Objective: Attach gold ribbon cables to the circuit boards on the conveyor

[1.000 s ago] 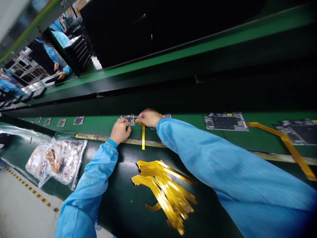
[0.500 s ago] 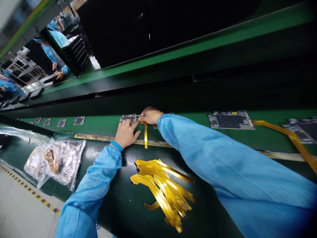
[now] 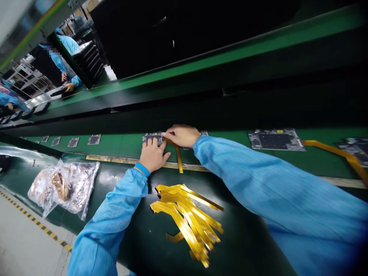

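A small circuit board [image 3: 151,137] lies on the green conveyor belt [image 3: 115,145]. My left hand [image 3: 154,155] rests against its near edge, fingers curled on it. My right hand [image 3: 181,135] is pinched on the top end of a yellow flex strip [image 3: 178,160] at the board's right edge. The strip hangs back over the belt's metal edge. A loose pile of yellow flex strips [image 3: 188,216] lies on the dark bench in front of me.
More circuit boards lie along the belt: small ones at left [image 3: 94,139], a larger one [image 3: 275,139] at right with a yellow strip [image 3: 337,154] attached. A clear plastic bag [image 3: 64,185] sits at bench left. Other people in blue coats [image 3: 64,57] work far left.
The board and my hands have drifted a little right along the belt. My left hand slid from on top of the board to its near edge. The strip now slants right.
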### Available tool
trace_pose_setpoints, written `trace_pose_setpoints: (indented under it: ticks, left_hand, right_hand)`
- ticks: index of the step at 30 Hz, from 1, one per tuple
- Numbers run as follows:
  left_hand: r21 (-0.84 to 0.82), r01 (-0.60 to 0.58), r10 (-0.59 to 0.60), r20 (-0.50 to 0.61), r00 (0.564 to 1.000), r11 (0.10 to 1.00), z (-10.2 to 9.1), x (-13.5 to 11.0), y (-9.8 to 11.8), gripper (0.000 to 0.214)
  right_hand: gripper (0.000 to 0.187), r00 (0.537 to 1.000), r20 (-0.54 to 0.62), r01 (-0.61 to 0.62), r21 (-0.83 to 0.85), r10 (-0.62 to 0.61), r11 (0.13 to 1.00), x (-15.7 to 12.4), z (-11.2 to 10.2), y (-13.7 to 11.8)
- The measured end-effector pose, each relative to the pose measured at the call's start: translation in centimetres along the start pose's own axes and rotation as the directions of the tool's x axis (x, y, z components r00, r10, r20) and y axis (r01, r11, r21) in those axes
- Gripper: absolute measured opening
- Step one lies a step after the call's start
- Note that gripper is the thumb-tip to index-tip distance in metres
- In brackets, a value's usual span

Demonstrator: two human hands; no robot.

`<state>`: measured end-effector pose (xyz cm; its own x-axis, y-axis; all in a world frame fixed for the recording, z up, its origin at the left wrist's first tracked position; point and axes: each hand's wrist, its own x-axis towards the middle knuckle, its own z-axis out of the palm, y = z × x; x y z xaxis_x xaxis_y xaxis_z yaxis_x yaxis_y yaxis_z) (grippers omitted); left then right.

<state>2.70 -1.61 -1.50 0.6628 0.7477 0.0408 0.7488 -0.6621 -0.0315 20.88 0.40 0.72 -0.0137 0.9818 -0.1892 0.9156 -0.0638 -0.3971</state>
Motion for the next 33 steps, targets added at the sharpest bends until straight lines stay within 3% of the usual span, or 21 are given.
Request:
trace_pose_setpoints:
  ticks: [6,15,21,25,28,33]
  left_hand:
    - [0.019,-0.009,0.009,0.018,1.000,1.000,-0.3,0.2,0.8,0.056]
    - [0.035,-0.049,0.049,0.004,0.999,0.998,-0.1,0.5,2.0,0.056]
    - [-0.137,-0.137,0.138,-0.007,0.990,0.981,-0.2,0.6,0.2,0.043]
    - [-0.354,-0.185,0.137,-0.157,0.978,0.917,0.1,-0.8,-2.3,0.027]
    - [-0.436,-0.155,0.042,-0.258,0.965,0.887,0.4,-2.4,-3.7,0.025]
    - [-0.455,-0.056,-0.084,-0.280,0.956,0.889,0.9,-3.9,-4.2,0.026]
  right_hand:
    - [0.027,1.000,0.030,-0.009,0.010,0.008,1.000,0.0,0.2,-0.3]
    - [0.021,0.999,0.034,-0.008,-0.013,0.008,1.000,-0.5,0.5,2.0]
    - [0.019,0.998,-0.065,0.015,0.081,-0.009,0.997,-1.9,0.7,2.9]
    - [0.020,0.977,-0.141,0.187,0.223,-0.158,0.957,-4.5,1.0,2.7]
    - [0.016,0.939,0.000,0.328,0.295,-0.343,0.897,-7.3,1.4,1.4]
    - [0.010,0.828,0.210,0.435,0.344,-0.520,0.832,-11.2,2.4,-1.0]
